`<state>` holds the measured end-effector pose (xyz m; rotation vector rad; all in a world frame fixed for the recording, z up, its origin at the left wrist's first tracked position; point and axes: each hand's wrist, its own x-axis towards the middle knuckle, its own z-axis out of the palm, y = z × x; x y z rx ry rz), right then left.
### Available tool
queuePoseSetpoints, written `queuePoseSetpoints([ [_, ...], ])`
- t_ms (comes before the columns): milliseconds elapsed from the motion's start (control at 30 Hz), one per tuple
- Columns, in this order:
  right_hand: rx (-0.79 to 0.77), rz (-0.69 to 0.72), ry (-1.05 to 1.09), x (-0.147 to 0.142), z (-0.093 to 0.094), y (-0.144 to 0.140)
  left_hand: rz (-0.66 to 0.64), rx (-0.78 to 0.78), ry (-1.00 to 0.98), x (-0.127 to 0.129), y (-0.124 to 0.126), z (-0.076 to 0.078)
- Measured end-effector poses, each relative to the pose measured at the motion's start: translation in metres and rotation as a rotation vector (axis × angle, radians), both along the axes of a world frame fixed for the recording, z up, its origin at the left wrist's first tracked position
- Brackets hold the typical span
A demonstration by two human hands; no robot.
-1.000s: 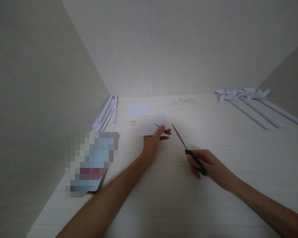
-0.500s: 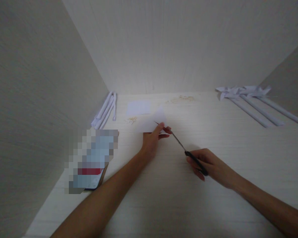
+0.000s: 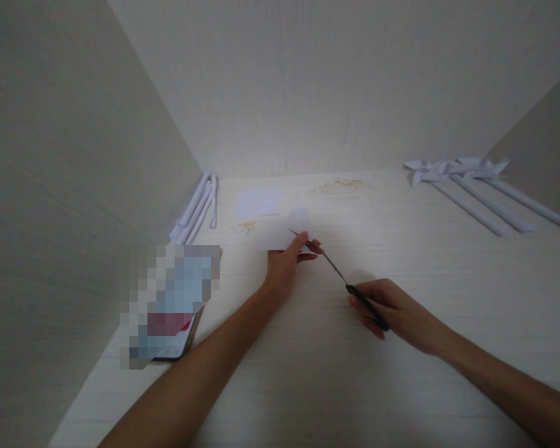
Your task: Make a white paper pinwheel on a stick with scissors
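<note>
A white sheet of paper [image 3: 280, 239] is pinched in my left hand [image 3: 284, 266], thumb on top, a little above the table. Black-handled scissors [image 3: 368, 308] are in my right hand [image 3: 387, 311], its fingers closed round the handles. Their blades point up and left to the paper, passing by the left fingertips. A slit or the blade tip shows as a dark line on the paper; I cannot tell which. Beyond the left hand lie a flat white paper piece [image 3: 259, 203] and a small pile of thin pale sticks [image 3: 246, 226].
Rolled white paper tubes [image 3: 195, 208] lie at the left wall. Several paper pinwheels [image 3: 457, 168] on paper stems rest at the back right. A phone [image 3: 172, 348], mostly blurred out, lies by my left forearm. More pale slivers [image 3: 340, 186] lie near the back wall.
The view has shifted very slightly. Both hands, the paper and the scissors keep almost the same places.
</note>
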<state>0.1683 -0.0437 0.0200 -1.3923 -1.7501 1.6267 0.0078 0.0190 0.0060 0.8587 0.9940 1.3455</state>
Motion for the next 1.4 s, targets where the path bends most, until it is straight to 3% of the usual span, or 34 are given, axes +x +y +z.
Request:
queuePoseSetpoints([
  [1400, -0.004, -0.036, -0.007, -0.001, -0.0015, 0.0, 0.004, 0.02, 0.019, -0.0006, 0.0008, -0.0021],
])
